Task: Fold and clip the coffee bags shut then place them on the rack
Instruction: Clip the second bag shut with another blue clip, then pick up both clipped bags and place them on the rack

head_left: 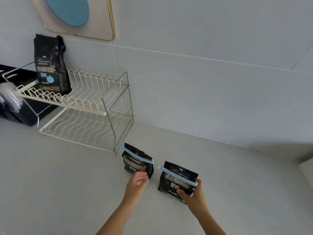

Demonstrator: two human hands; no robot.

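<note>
Two black coffee bags stand on the white counter, each folded over and held by a pale blue clip. My left hand [137, 182] touches the lower edge of the left bag [137, 161], fingers curled on it. My right hand [193, 192] grips the right bag [177, 180] at its lower right side, thumb across the front, fingers behind near the end of its blue clip [179, 175]. A third, taller coffee bag [50, 65] stands upright and unclipped on the top tier of the cream wire rack [88, 106] at the left.
The two-tier rack stands against the tiled wall, its lower shelf [84, 128] bare. A black box [22, 112] sits behind the rack at far left. A framed blue-and-pink picture [76, 14] hangs on the wall above. The counter's right corner ends near a white edge [306, 168].
</note>
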